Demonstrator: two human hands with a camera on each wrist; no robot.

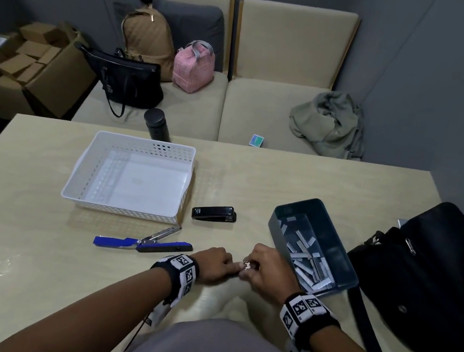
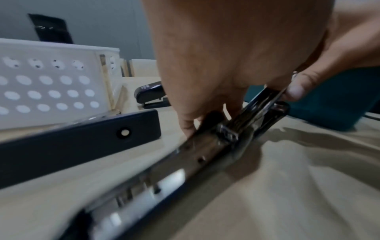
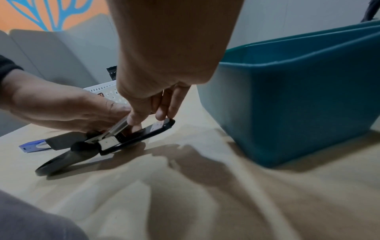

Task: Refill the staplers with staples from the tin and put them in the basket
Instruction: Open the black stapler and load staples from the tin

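Both hands meet over a black stapler [image 3: 123, 141] lying hinged open on the table near the front edge. My left hand [image 1: 222, 263] grips its rear part, fingers curled round the metal magazine [image 2: 207, 146]. My right hand [image 1: 252, 267] pinches the front end of the magazine, thumb and fingers curled on it, with the fingertips [image 3: 160, 116] over the base. A blue stapler [image 1: 142, 245] lies open to the left. Another black stapler [image 1: 214, 213] lies closed further back. The teal tin [image 1: 278, 223] holds several staple strips. The white basket [image 1: 78, 168] holds no stapler.
A black bag [image 1: 434, 280] sits on the table's right side, close to the tin. A dark flask [image 1: 157, 124] stands behind the basket. Sofa seats with bags and a green cloth lie beyond the far edge. Bare tabletop lies at the left front.
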